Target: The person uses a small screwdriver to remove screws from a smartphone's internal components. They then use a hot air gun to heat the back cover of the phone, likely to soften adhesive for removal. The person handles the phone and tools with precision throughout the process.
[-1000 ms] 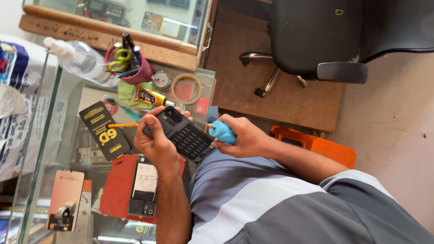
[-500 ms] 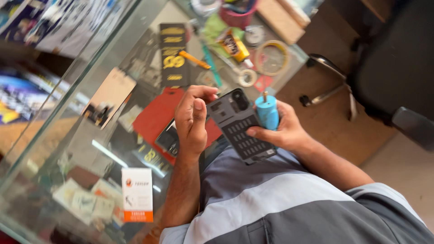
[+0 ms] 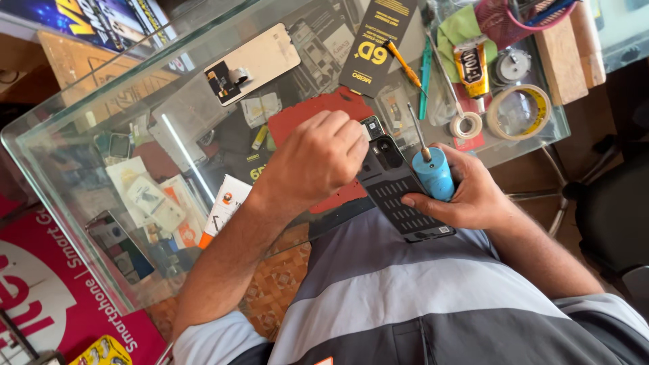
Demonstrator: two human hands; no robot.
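glass worktop (image 3: 88, 176) carrying clutter | tape roll (image 3: 519, 111) lying near glue tube (image 3: 471, 66) | red mat (image 3: 307, 116) | green cloth (image 3: 460, 28) sitting beside pink cup (image 3: 503, 20)

A clear glass-topped table (image 3: 81, 196) with a glass front wall fills most of the view, its near corner rounded at the lower left. Daylight glints off the top in a bright streak, and flat items on the shelf beneath show through the glass. Below the table's near edge the floor is patterned orange-brown tile (image 3: 280, 287). Past the table's right edge stands a black office chair (image 3: 612, 216) on a chrome star base (image 3: 551, 196). A pink-red printed banner (image 3: 61, 297) lies at the lower left.
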